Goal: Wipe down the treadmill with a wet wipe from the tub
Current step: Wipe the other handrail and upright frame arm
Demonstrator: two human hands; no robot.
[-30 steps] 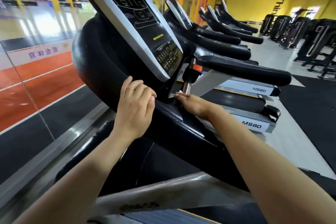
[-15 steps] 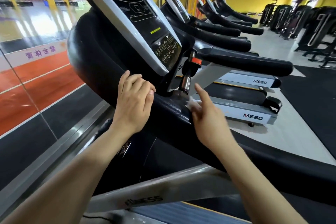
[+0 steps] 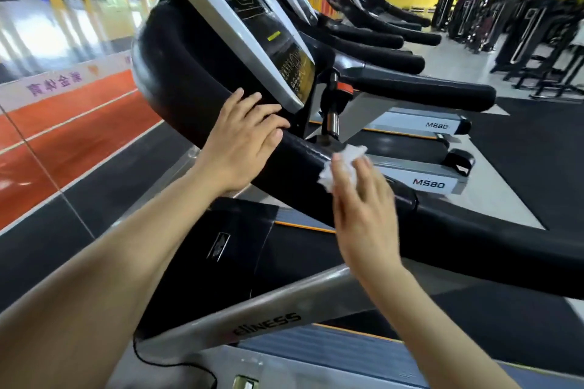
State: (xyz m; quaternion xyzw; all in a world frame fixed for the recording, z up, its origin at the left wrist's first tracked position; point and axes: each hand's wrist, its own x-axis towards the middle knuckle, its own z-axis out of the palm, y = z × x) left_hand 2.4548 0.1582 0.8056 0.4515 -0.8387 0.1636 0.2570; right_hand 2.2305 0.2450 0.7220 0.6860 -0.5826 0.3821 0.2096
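Two hands are in view, both bare. The right hand has its fingers laid fairly straight over one crumpled white wet wipe, pressing it onto the top of the thick black handrail of the nearest treadmill; the wipe bunches out past the fingertips and to the left of the thumb side. The left hand rests flat on the same black rail further up, where it curves round the front, fingers straight and slightly spread, holding nothing. The two hands lie near each other but apart, with a short stretch of glossy black rail between them.

Just above the left hand tilts one console panel, dark-faced with a silver-grey border, a small yellow-green mark and a cluster of round buttons at its lower end. Beside it, between the hands and further back, stands one chrome post with an orange-red collar. Below the rail runs one grey frame bar with lettering ending in "NESS", and one black cable loops at the lower left.

To the right, other treadmills stand in a row, at least four; two grey side rails read "MS80". Further right are several black weight machines before a yellow wall. To the left a glass wall reflects an orange and dark floor
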